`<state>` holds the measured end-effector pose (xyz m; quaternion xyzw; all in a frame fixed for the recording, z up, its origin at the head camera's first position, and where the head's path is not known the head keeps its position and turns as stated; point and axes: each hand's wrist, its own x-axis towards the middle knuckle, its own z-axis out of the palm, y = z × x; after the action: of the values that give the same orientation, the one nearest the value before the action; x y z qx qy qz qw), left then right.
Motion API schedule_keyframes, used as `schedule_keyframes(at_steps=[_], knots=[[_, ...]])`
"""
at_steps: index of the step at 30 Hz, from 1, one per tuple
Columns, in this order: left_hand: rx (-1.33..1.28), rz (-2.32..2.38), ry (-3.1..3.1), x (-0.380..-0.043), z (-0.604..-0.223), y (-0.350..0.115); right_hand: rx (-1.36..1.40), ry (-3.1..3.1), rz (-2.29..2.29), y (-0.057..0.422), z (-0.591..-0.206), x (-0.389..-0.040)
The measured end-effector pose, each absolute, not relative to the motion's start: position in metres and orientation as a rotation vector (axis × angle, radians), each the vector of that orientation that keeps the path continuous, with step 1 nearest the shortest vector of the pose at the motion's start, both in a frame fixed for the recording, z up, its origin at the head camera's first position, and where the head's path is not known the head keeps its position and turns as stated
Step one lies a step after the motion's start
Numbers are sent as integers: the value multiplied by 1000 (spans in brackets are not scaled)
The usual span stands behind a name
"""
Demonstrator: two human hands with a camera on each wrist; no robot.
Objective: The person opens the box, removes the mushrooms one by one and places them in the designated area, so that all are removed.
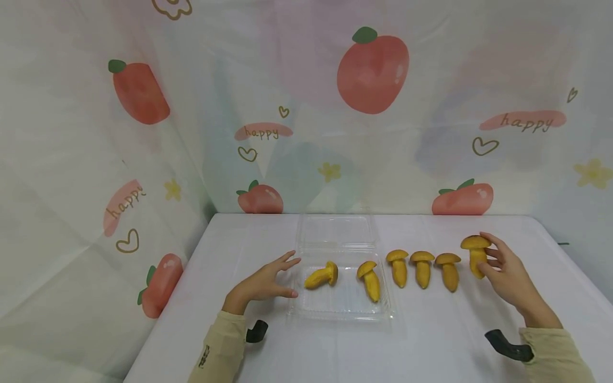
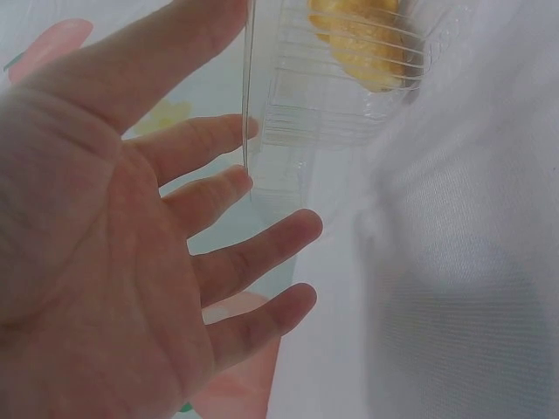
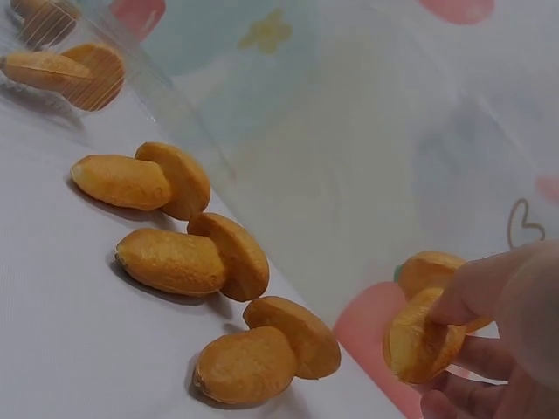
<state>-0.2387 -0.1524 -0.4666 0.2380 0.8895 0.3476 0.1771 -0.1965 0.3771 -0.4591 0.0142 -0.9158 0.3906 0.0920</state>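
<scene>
My right hand (image 1: 508,276) pinches a yellow mushroom (image 1: 475,254) by its stem, cap up, to the right of three more in a row. In the right wrist view the thumb lies across the held mushroom (image 3: 424,336). At the left edge of a clear plastic clamshell box (image 1: 335,314), my left hand (image 1: 262,282) has its fingers spread and holds nothing. Its fingertips come right at the box rim in the left wrist view. Inside the box lie two mushrooms, one sideways on the left (image 1: 320,276) and one tilted on the right (image 1: 370,282).
Three mushrooms lie between the box and my right hand: the near-box one (image 1: 398,268), the middle one (image 1: 423,269) and the right one (image 1: 449,272). The box's lid (image 1: 337,230) is folded back towards the patterned curtain (image 1: 306,106) behind the white table (image 1: 431,340).
</scene>
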Motion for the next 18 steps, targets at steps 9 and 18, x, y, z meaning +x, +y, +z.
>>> schedule_keyframes(at_steps=[9, 18], knots=[[678, 984, 2511, -238, -467, -153, -31, -2750, 1175, 386, -467, -199], [681, 982, 2512, -240, -469, -153, -86, -2814, 1160, 399, -481, -201]])
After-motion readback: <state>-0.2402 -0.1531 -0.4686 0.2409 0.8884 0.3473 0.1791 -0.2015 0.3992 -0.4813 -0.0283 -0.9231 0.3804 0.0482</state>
